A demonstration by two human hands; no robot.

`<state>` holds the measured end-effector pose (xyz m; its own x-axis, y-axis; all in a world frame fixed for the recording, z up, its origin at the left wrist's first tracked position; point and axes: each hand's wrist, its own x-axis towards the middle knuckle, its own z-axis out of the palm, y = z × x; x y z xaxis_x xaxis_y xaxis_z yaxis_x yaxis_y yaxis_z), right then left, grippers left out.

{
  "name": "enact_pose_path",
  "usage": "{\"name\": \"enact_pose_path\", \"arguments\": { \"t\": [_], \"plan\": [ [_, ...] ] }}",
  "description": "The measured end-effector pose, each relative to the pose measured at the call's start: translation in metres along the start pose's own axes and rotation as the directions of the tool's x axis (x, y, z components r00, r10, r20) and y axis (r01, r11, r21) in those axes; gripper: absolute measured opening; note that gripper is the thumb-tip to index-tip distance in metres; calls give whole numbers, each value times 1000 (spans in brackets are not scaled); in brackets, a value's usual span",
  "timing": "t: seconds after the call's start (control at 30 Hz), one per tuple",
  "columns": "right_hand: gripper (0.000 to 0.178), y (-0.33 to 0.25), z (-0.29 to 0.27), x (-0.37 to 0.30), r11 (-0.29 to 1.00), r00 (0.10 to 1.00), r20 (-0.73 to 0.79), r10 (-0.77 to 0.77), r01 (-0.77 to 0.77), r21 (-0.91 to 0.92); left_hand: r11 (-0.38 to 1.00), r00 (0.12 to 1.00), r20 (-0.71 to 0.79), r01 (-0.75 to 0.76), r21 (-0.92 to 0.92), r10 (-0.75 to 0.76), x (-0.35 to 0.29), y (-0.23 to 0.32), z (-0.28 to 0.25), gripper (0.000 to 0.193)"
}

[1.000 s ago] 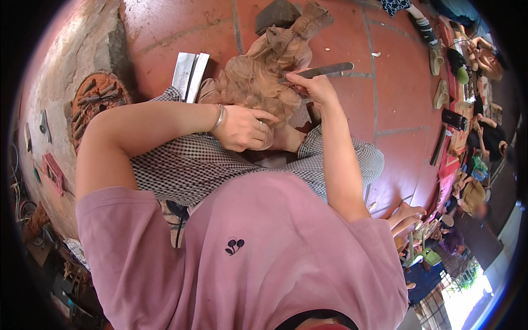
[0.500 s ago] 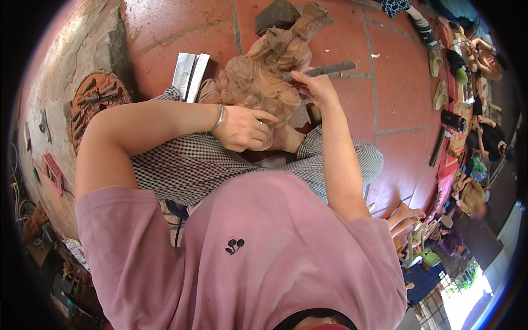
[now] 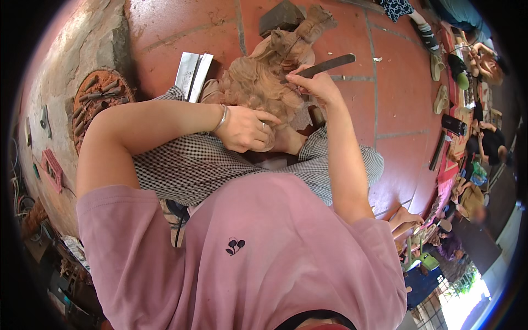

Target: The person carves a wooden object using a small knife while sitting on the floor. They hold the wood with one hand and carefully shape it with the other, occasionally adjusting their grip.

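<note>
A reddish-brown wood carving with deep, twisting relief lies across the floor in front of my crossed legs, its narrow end pointing away to the upper right. My left hand, with a ring and a bracelet, grips its near end, the index finger stretched along the wood. A long flat dark file with a rounded end is pinched in my right hand, at the carving's right side. The file's inner end is hidden by my fingers and the carving, so I cannot tell whether it touches the wood.
A dark block sits by the carving's far end. Left of the carving stands a shiny metal channel piece. A round tray of handled tools rests on the stone ledge at left. Sandals and other people are at right.
The file has turned a little in my right hand, its outer end now higher and its flat face seen differently. My left hand keeps its hold on the carving.
</note>
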<state>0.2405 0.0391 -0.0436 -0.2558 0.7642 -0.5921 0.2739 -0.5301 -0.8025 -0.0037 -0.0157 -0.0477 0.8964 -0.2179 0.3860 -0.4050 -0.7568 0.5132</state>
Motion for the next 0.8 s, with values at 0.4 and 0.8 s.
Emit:
{"name": "enact_pose_path", "arguments": {
  "t": [0.4, 0.8],
  "plan": [
    [29, 14, 18, -9, 993, 992, -74, -100, 94, -76, 997, 999, -27, -38, 61, 40, -1, 0, 4, 42],
    [27, 20, 16, -19, 959, 957, -177, -231, 194, -205, 998, 999, -20, -47, -41, 46, 0, -4, 2, 30]
  ]
}}
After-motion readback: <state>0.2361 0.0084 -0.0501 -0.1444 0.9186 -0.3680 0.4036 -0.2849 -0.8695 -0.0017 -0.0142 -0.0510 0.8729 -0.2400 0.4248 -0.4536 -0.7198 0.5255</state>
